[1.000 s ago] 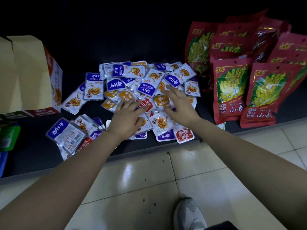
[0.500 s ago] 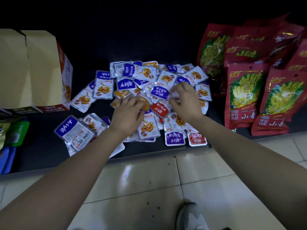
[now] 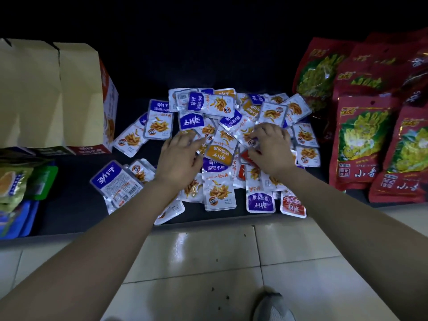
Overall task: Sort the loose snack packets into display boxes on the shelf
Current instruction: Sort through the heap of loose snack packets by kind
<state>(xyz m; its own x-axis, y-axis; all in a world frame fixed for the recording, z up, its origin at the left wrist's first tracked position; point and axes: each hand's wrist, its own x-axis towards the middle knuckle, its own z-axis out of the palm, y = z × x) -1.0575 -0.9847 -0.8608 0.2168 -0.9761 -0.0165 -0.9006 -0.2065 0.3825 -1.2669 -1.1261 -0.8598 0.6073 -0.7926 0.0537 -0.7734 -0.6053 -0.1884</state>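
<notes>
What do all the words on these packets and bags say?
"小香": white letters low on the front red bag.
"深海小鱼": on the middle purple packet.
"劲仔": on the purple-topped packet at the left, turned at an angle.
Too small or blurred to read: the print on the box, the barcodes, and the small print on the bags and packets.

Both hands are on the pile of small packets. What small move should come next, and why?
Probably pinch the orange packet between the left hand and the right hand and lift it out. It lies on top, mostly uncovered; the pile mixes purple, orange and red, and the display box stands at the left.
</notes>
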